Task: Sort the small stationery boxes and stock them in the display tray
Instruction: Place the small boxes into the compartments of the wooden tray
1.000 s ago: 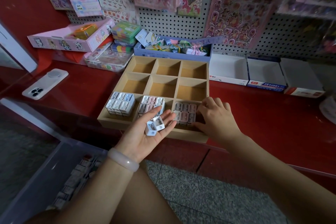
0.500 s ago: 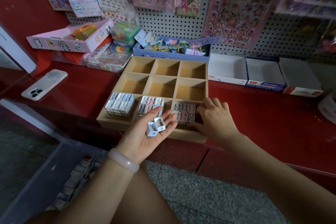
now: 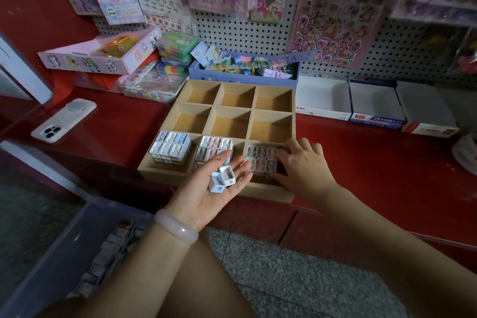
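Observation:
A wooden display tray point(image 3: 246, 107) with nine compartments lies on the red counter. Its three front compartments hold small boxes: bluish-white ones point(image 3: 170, 147) at left, white and pink ones point(image 3: 213, 148) in the middle, pinkish-grey ones point(image 3: 260, 159) at right. My left hand point(image 3: 210, 187) is palm up in front of the tray and carries two small white boxes point(image 3: 222, 178) on its straight fingers. My right hand point(image 3: 303, 162) reaches into the front right compartment, its curled fingers touching the boxes there; what its fingertips hold is hidden.
A white phone point(image 3: 63, 120) lies on the counter at left. Behind the tray stand a blue box of clips point(image 3: 244, 71), pink and clear boxes, and three white cartons point(image 3: 375, 102). A grey bin point(image 3: 77, 261) with more small boxes sits on the floor at lower left.
Almost nothing has moved. My right hand has shifted slightly within the front right compartment; my left hand stays palm up with the two boxes.

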{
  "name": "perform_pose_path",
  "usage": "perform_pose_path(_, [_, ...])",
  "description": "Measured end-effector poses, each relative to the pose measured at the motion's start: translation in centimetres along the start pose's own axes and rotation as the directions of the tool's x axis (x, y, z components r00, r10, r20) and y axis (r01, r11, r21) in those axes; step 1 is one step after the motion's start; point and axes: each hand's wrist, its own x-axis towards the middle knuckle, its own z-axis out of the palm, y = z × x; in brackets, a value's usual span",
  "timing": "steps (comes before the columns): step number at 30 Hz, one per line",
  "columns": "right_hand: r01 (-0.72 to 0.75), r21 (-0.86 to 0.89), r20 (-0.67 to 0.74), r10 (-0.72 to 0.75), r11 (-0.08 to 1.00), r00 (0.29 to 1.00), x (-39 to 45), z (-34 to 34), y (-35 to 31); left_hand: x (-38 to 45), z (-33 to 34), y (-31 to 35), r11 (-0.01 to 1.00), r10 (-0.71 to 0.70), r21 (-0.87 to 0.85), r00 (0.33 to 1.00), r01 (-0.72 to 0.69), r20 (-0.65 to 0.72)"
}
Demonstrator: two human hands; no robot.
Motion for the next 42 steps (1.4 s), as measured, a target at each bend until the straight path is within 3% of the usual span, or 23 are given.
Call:
perform_pose_path(7, [-0.020, 0.024, -0.024, 0.020, 1.000, 1.000, 0.0, 0.0, 0.3, -0.3, 0.1, 0.3, 1.000, 0.017, -0.003, 1.000, -0.017, 0.009])
perform_pose_path(9, [0.024, 0.144, -0.141, -0.003, 0.989, 0.990, 0.0, -0.1, 0.1, -0.5, 0.4, 0.3, 1.000, 0.021, -0.004, 1.000, -0.021, 0.018])
perform_pose_path(12, [0.240, 0.536, -0.255, -0.116, 0.809, 0.960, 0.3, -1.2, -0.6, -1.0, 0.8, 0.2, 1.000, 0.020, -0.006, 0.999, -0.020, 0.041])
perform_pose_path(14, [0.361, 0.645, -0.231, -0.278, 0.673, 0.932, 0.3, -2.3, -1.4, -1.0, 0.7, 0.1, 1.000, 0.010, -0.010, 0.996, -0.010, 0.091])
perform_pose_path(16, [0.443, 0.603, -0.224, -0.392, 0.663, 0.892, 0.3, -2.7, -2.2, -1.2, 0.5, 0.0, 1.000, 0.019, -0.016, 0.994, -0.018, 0.108])
perform_pose_path(19, [0.504, 0.522, -0.222, -0.461, 0.688, 0.859, 0.6, -2.4, -3.2, -1.6, 0.8, 0.6, 0.997, 0.015, -0.074, 1.000, -0.017, -0.027])
perform_pose_path(20, [0.507, 0.515, -0.217, -0.467, 0.691, 0.857, 0.7, -2.4, -3.4, -1.4, 0.2, 0.6, 0.999, 0.033, 0.001, 0.999, -0.033, -0.027])
perform_pose_path(22, [0.512, 0.528, -0.249, -0.453, 0.677, 0.856, 0.7, -2.3, -3.4, -1.4, 0.4, 0.3, 0.998, 0.049, -0.031, 0.997, -0.047, 0.064])
perform_pose_path(23, [0.507, 0.554, -0.278, -0.427, 0.660, 0.860, 0.7, -2.3, -3.3, -1.6, 0.5, 0.2, 0.995, 0.049, 0.078, 0.994, -0.057, 0.098])
perform_pose_path(25, [0.471, 0.634, -0.327, -0.340, 0.613, 0.882, 0.7, -2.2, -2.9, -1.7, 0.5, 0.3, 0.999, -0.007, 0.046, 0.994, 0.002, 0.110])
perform_pose_path(33, [0.277, 0.906, -0.255, -0.109, 0.321, 0.961, 0.4, -1.9, -2.5, -1.9, 0.9, -0.1, 0.943, -0.013, 0.334, 1.000, 0.019, -0.021])
perform_pose_path(37, [0.289, 0.893, -0.257, -0.138, 0.346, 0.957, 0.0, -1.5, -2.3, -1.8, 0.9, 0.0, 0.921, 0.022, 0.389, 0.999, -0.004, -0.042])
perform_pose_path(42, [0.331, 0.767, -0.260, -0.206, 0.549, 0.943, 0.4, -1.3, -1.9, -1.5, 0.9, -0.1, 0.846, 0.140, 0.529, 0.983, -0.059, -0.115])
